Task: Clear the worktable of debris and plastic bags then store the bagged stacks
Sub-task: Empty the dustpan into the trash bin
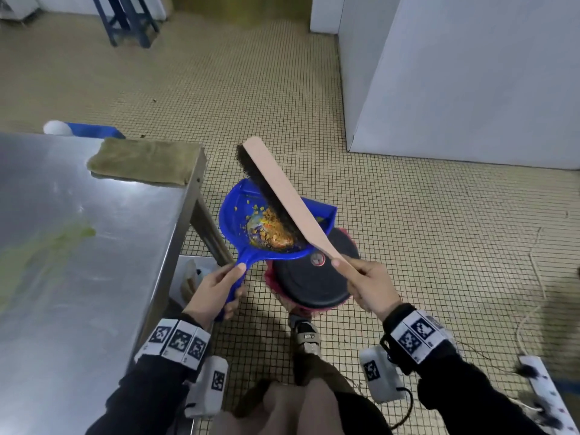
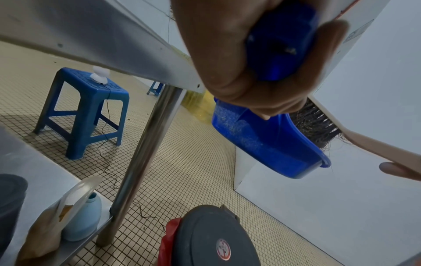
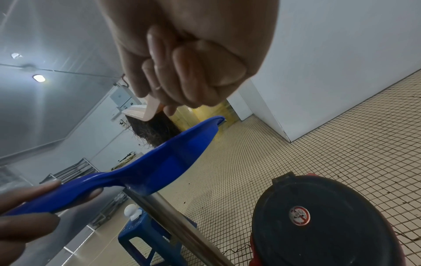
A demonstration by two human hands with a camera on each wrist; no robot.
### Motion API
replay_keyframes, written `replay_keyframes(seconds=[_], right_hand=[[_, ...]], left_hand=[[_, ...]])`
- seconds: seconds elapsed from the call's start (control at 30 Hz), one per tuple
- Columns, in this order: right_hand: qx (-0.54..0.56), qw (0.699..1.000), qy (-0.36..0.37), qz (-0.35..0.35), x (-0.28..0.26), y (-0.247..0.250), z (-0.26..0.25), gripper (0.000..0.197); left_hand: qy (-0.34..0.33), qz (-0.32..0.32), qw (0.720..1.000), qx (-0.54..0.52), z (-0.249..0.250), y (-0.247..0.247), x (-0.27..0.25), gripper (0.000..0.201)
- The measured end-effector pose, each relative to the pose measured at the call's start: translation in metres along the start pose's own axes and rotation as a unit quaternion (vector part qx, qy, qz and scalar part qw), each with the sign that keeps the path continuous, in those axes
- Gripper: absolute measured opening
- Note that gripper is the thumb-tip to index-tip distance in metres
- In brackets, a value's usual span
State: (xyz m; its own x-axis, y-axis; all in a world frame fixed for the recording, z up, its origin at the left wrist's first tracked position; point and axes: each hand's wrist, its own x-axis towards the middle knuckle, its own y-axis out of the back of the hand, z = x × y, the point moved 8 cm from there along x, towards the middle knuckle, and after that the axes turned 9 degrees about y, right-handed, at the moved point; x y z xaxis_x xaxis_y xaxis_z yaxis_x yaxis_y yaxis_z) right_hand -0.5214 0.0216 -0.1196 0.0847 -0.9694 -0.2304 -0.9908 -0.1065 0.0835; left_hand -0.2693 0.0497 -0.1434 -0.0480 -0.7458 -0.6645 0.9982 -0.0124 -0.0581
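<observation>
Left hand point(image 1: 216, 290) grips the dustpan point(image 1: 251, 221) handle, holding the debris point(image 1: 270, 227) level off the desk point(image 1: 78, 230) corner above the lidded bin point(image 1: 310, 277), while right hand point(image 1: 370, 287), curled round the brush point(image 1: 282, 193) handle, rests bristles in the pan, apparently penning crumbs.

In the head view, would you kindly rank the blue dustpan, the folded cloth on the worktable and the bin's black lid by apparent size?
Largest to smallest, as they appear:
1. blue dustpan, counting its handle
2. folded cloth
3. black lid, partly hidden by the dustpan and the brush

The last two look close; the lid's true extent is unsure.
</observation>
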Motion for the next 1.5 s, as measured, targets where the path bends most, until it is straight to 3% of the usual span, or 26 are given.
replay_keyframes(seconds=[0.17, 0.5, 0.7, 0.93, 1.13, 1.23, 1.33, 1.4, 1.5], right_hand=[[-0.023, 1.000, 0.009, -0.018, 0.029, 0.003, -0.010, 0.025], [-0.016, 0.998, 0.019, -0.055, 0.064, -0.002, -0.027, 0.023], [-0.015, 0.997, 0.030, -0.067, 0.073, -0.015, -0.029, 0.012], [-0.012, 0.997, 0.031, -0.070, 0.061, -0.032, -0.025, 0.019], [-0.007, 0.996, -0.025, -0.081, 0.044, -0.038, 0.012, 0.014], [0.005, 0.991, -0.093, -0.093, 0.035, -0.044, 0.046, 0.031], [0.033, 0.977, -0.187, -0.092, 0.030, -0.042, 0.087, 0.028], [0.054, 0.969, -0.225, -0.082, 0.034, -0.036, 0.110, 0.044], [0.042, 0.962, -0.264, -0.062, 0.042, -0.019, 0.140, 0.036]], left_hand=[[0.004, 0.020, 0.999, -0.026, 0.018, 0.000, 0.016, 0.019], [-0.002, 0.054, 0.997, -0.060, 0.037, 0.002, 0.029, 0.041], [-0.016, 0.079, 0.993, -0.091, 0.044, 0.012, 0.017, 0.019], [-0.018, 0.081, 0.994, -0.075, 0.033, 0.021, 0.008, 0.021], [0.043, 0.070, 0.996, -0.018, 0.004, 0.020, 0.008, 0.023], [0.080, 0.059, 0.995, 0.002, -0.011, 0.015, 0.018, 0.022], [0.118, 0.053, 0.991, 0.034, -0.024, 0.008, 0.038, 0.029], [0.133, 0.043, 0.988, 0.063, -0.030, 0.001, 0.054, 0.034], [0.157, 0.024, 0.984, 0.083, -0.038, -0.016, 0.082, 0.023]])
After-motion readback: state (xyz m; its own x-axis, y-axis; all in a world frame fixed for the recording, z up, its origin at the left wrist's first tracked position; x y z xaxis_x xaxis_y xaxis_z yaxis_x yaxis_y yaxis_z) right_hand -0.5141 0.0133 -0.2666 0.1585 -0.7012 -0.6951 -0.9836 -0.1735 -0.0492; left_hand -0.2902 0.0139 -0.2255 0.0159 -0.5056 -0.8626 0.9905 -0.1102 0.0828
